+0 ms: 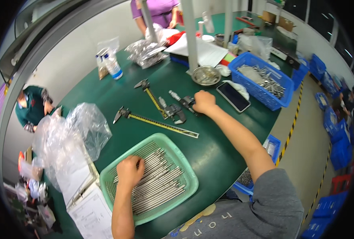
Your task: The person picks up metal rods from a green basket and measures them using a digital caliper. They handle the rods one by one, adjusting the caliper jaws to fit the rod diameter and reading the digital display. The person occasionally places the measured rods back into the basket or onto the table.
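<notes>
A light green plastic basket [155, 139] stands at the near edge, holding a layer of thin metal rods [161, 191] lying side by side. My left hand [130, 172] is inside it over the rods' left ends, fingers curled; what they hold, if anything, is hidden. Farther right, my right hand [204, 102] is closed round the end of a micrometer [187, 101] lying on the table. Just left of that lies a second micrometer [173, 112]. One caliper [157, 123] with a yellow-edged beam lies behind the basket, and another caliper [153, 97] lies beyond it.
A smartphone [233, 96], a round metal dish [206, 75] and a blue basket [260, 96] of metal parts stand at the right. Clear plastic bags [77, 131] and papers [91, 215] lie left. White posts [191, 36] rise behind. Other people sit at the far side and left.
</notes>
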The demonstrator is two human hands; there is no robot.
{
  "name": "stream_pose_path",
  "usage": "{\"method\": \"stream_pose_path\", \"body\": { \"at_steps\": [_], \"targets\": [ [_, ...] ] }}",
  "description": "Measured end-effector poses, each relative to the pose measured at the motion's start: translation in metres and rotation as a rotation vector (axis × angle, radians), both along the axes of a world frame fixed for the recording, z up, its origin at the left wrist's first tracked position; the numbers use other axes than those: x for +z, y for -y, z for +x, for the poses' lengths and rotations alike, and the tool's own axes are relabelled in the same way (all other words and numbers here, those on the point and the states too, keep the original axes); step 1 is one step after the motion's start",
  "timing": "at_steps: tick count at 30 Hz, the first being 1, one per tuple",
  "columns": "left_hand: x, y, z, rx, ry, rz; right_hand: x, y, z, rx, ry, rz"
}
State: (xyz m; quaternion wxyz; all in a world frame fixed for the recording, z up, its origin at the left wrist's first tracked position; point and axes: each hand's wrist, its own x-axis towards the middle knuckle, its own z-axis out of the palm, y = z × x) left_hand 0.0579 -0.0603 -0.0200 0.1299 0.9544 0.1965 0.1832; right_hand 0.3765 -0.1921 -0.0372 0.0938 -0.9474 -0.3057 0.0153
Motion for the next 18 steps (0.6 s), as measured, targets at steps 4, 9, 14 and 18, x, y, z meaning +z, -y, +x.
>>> {"method": "stream_pose_path", "body": {
  "at_steps": [4,9,14,18],
  "targets": [
    [0.002,-0.001,-0.004,-0.043,0.013,0.022,0.035,0.004,-0.006,-0.107,-0.382,0.119],
    [0.011,0.009,-0.004,-0.065,0.098,-0.014,0.027,0.011,-0.007,-0.211,-0.437,0.324],
    [0.027,0.009,-0.017,-0.06,0.266,-0.14,0.058,0.015,-0.058,0.053,-0.474,0.782],
    [0.036,-0.001,-0.018,-0.048,0.499,-0.522,0.095,-0.003,-0.143,0.338,-1.223,0.93]
  ]
}}
